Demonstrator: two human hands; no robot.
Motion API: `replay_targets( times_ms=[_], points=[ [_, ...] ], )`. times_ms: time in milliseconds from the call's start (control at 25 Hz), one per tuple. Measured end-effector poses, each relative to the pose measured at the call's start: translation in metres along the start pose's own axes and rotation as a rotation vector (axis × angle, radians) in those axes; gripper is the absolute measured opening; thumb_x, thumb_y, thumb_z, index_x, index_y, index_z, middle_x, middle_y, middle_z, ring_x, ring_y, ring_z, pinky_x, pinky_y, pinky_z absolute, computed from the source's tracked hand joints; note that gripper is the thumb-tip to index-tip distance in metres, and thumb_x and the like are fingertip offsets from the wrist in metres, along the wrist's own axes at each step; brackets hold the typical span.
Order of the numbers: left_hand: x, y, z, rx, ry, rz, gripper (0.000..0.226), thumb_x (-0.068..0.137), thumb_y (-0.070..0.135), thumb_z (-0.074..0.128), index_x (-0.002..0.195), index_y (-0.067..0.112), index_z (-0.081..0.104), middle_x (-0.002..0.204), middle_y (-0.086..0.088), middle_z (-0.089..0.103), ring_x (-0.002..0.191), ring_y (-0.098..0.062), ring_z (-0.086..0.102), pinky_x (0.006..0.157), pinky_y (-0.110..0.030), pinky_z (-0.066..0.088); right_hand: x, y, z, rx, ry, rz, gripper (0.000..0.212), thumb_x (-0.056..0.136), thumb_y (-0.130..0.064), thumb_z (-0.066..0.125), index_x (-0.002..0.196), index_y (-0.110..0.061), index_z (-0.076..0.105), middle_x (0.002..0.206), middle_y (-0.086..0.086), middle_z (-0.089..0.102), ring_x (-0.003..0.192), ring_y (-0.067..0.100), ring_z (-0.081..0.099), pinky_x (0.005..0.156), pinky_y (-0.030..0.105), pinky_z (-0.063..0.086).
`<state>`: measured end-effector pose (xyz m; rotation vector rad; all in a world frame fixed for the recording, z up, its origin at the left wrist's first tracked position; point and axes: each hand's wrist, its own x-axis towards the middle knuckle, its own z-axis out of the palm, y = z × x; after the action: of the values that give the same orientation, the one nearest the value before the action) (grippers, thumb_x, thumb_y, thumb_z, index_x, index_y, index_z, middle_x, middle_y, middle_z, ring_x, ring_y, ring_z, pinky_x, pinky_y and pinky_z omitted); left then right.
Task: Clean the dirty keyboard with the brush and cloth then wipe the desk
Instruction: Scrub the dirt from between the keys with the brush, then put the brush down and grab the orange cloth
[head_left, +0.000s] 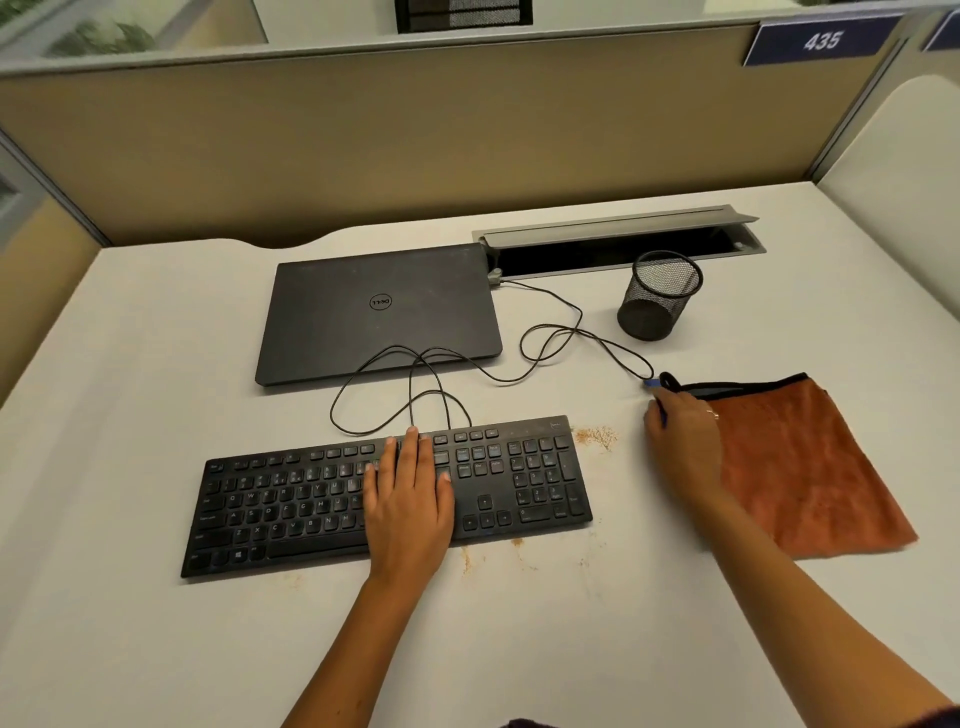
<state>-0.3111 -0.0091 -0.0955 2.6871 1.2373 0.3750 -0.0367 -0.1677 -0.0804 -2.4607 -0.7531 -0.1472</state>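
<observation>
A black keyboard (291, 504) lies on the white desk (130, 374). My left hand (410, 493) rests flat on its middle keys, fingers straight. To the right, my right hand (683, 447) curls round a thin blue-handled brush (662, 387) whose dark looped end sticks out beyond the fingers. An orange cloth (810, 467) lies spread on the desk, partly under that hand. Brownish crumbs (597, 435) sit off the keyboard's top right corner, and fainter specks (498, 558) lie along its front edge.
A shut black laptop (379, 312) lies behind the keyboard, whose cable (550, 332) loops across the desk toward the brush. A black mesh pen cup (658, 295) stands at the back right, in front of an open grey cable tray (618, 234). Beige partition walls enclose the desk.
</observation>
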Motion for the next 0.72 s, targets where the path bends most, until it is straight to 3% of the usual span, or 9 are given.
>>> replay_targets(
  times_ms=[80, 200, 320, 400, 480, 600, 720],
  points=[
    [0.000, 0.003, 0.002, -0.003, -0.008, 0.005, 0.057, 0.098, 0.038, 0.028, 0.142, 0.009, 0.050, 0.149, -0.009, 0.046, 0.139, -0.031, 0.041, 0.111, -0.053, 0.026, -0.002, -0.002, 0.009, -0.148, -0.032, -0.035, 0.044, 0.084, -0.022, 0.037, 0.106, 0.002, 0.067, 0.096, 0.025, 0.065, 0.080, 0.046, 0.057, 0.074, 0.047, 0.049],
    [-0.002, 0.004, 0.007, -0.011, -0.003, -0.012, 0.058, 0.099, 0.040, 0.026, 0.144, 0.010, 0.046, 0.151, -0.007, 0.043, 0.141, -0.030, 0.036, 0.113, -0.052, 0.026, -0.009, -0.006, 0.006, -0.249, -0.062, -0.059, 0.053, 0.084, -0.034, 0.034, 0.109, -0.002, 0.067, 0.092, 0.022, 0.061, 0.081, 0.044, 0.053, 0.068, 0.043, 0.047],
    [-0.003, 0.005, 0.007, -0.018, 0.000, -0.017, 0.058, 0.100, 0.041, 0.025, 0.146, 0.011, 0.045, 0.152, -0.006, 0.041, 0.142, -0.029, 0.035, 0.114, -0.052, 0.026, -0.016, 0.008, -0.011, -0.237, -0.028, 0.012, 0.050, 0.086, -0.043, 0.037, 0.122, -0.017, 0.060, 0.107, 0.015, 0.055, 0.095, 0.040, 0.046, 0.078, 0.044, 0.041],
    [-0.001, 0.006, 0.006, -0.017, 0.007, -0.014, 0.058, 0.100, 0.041, 0.025, 0.145, 0.011, 0.045, 0.152, -0.006, 0.042, 0.142, -0.028, 0.035, 0.114, -0.052, 0.026, -0.014, 0.027, -0.027, -0.253, -0.073, 0.151, 0.056, 0.086, -0.055, 0.038, 0.134, -0.027, 0.046, 0.132, 0.014, 0.041, 0.118, 0.041, 0.036, 0.092, 0.054, 0.033],
    [-0.001, 0.007, 0.006, -0.020, 0.012, -0.017, 0.058, 0.100, 0.041, 0.025, 0.145, 0.011, 0.045, 0.152, -0.006, 0.042, 0.143, -0.028, 0.034, 0.115, -0.051, 0.025, -0.012, 0.055, -0.044, -0.274, -0.183, 0.300, 0.074, 0.081, -0.074, 0.035, 0.143, -0.036, 0.026, 0.150, 0.011, 0.019, 0.137, 0.042, 0.013, 0.101, 0.064, 0.016],
    [-0.004, 0.007, 0.006, -0.031, 0.023, -0.023, 0.058, 0.100, 0.041, 0.024, 0.145, 0.011, 0.045, 0.152, -0.006, 0.042, 0.143, -0.028, 0.034, 0.115, -0.051, 0.026, -0.015, 0.090, -0.067, -0.262, -0.346, 0.445, 0.100, 0.059, -0.096, 0.028, 0.144, -0.047, 0.009, 0.157, 0.002, -0.001, 0.141, 0.043, -0.008, 0.103, 0.072, -0.001],
    [-0.004, 0.008, 0.005, -0.034, 0.031, -0.023, 0.058, 0.100, 0.040, 0.025, 0.144, 0.010, 0.046, 0.151, -0.007, 0.043, 0.142, -0.029, 0.035, 0.114, -0.052, 0.027, -0.015, 0.099, -0.078, -0.301, -0.536, 0.432, 0.109, 0.050, -0.100, 0.029, 0.141, -0.053, -0.009, 0.156, -0.001, -0.017, 0.140, 0.045, -0.014, 0.102, 0.074, -0.005]
  ],
)
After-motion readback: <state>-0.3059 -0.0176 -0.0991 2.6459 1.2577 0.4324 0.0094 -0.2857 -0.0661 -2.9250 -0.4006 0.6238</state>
